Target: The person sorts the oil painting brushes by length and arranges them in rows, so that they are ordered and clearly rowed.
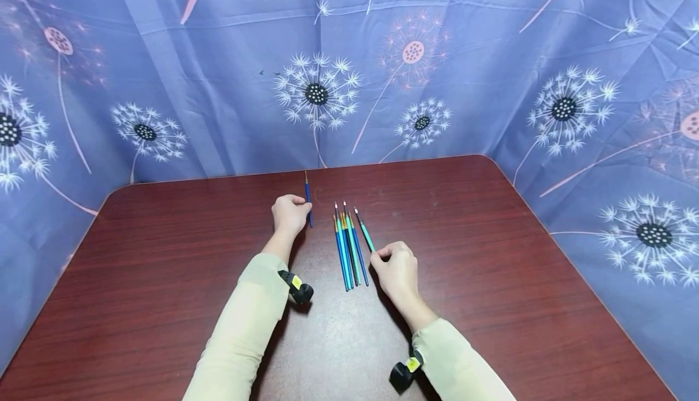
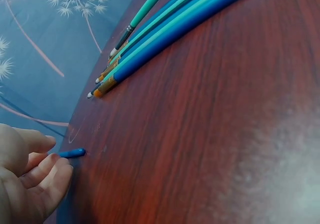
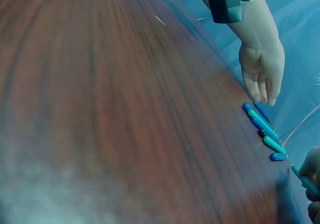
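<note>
A blue paintbrush (image 1: 308,191) lies near the table's back edge, tip pointing away, and my left hand (image 1: 290,213) pinches it. Its blue handle end (image 2: 74,153) pokes out past the left fingers in the left wrist view. On the other side, my right hand (image 1: 398,272) pinches the handle of a green paintbrush (image 1: 366,235) with a dark ferrule and pale tip. Between both hands lies a row of several blue, green and black paintbrushes (image 1: 350,254), side by side, tips toward the back. At the right wrist view's edge, the green handle (image 3: 306,183) shows in my right fingers.
The dark red wooden table (image 1: 519,279) spreads around the brushes. A blue curtain (image 1: 235,85) with dandelion prints hangs right behind its back edge and along the sides. Each sleeved forearm carries a small black wrist camera (image 1: 299,290).
</note>
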Tool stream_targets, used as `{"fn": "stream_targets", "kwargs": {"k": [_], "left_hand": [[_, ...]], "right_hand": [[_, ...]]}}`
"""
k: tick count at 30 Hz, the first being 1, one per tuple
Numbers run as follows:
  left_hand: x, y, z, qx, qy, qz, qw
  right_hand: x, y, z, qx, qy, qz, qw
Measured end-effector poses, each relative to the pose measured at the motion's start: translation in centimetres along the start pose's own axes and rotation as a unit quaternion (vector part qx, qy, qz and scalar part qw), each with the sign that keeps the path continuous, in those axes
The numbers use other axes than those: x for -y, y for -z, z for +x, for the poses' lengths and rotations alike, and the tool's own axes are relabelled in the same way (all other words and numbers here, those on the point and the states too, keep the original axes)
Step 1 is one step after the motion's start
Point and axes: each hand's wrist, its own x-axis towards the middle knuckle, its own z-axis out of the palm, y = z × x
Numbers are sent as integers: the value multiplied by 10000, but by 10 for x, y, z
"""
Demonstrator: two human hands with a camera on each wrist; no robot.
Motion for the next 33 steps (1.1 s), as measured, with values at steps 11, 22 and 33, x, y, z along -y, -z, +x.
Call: {"fn": "stream_targets", "kwargs": {"k": [11, 22, 33], "left_hand": [[1, 2, -11, 48, -255, -68, 9996], [-1, -2, -32, 424, -419, -215, 9980], [0, -10, -51, 616, -428, -353, 9966]], "right_hand": [[0, 3, -6, -14, -42, 48, 10000], [-2, 10, -11, 163, -242, 48, 9996], [-2, 16, -15, 36, -286, 244, 9993]]}}
